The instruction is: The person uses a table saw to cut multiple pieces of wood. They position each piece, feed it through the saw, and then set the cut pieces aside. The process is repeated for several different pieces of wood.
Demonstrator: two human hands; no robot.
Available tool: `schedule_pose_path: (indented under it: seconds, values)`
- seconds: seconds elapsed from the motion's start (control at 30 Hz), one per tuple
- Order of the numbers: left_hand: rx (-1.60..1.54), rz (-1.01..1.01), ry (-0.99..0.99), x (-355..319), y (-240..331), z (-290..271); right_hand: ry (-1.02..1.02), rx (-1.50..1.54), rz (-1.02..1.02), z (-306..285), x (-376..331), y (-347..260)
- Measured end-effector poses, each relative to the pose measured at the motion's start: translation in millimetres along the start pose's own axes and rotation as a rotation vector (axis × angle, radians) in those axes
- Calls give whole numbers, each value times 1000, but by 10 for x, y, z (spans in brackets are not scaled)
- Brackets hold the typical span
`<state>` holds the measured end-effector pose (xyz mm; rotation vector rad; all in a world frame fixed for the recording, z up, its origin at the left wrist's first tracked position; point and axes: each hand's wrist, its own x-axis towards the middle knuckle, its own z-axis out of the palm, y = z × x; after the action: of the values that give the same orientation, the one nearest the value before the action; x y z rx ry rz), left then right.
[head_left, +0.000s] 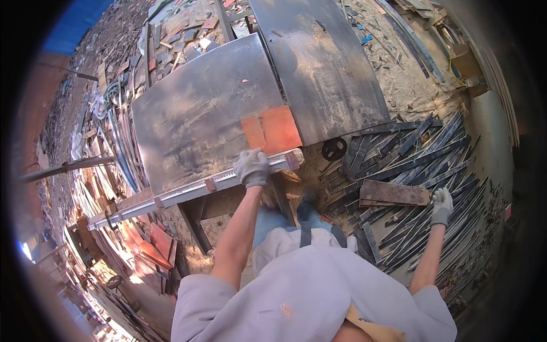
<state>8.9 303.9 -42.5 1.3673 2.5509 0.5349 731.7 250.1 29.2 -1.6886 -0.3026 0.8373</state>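
Observation:
My left hand, in a pale knit glove, rests at the long metal rail along the near edge of the metal table. Its fingers curl over the rail, close to the near edge of an orange board lying on the tabletop. Out to the right, my gloved right hand is beside the end of some brown planks, its fingers partly apart. Whether it touches the planks I cannot tell. These planks lie over a heap of dark strips.
A second metal tabletop adjoins on the right, with a dark handwheel beneath its near edge. Reddish boards and long strips are piled at the left. Scraps litter the ground beyond the table. A metal bar juts in from the left.

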Motion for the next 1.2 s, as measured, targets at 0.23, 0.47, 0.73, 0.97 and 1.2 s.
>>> schedule_pose_path:
  seconds: [0.23, 0.47, 0.73, 0.97, 1.2]
  values:
    - [-28, 38, -57, -1043, -194, -67, -862, -556, 2, 3419, -2232, 2033]
    - [-78, 236, -37, -1556, -20, -4, -851, -663, -286, 3262, -2449, 1994]
    - [-53, 174, -132, -1758, 95, 143, -800, -679, 8, 2752, -2391, 2096]
    - [-82, 163, -85, -1395, 212, 257, -830, -1182, -627, 3036, -2293, 1817]
    - [-23, 165, -72, -535, 335, 237, -878, -1238, -1006, 3829, -2021, 1856]
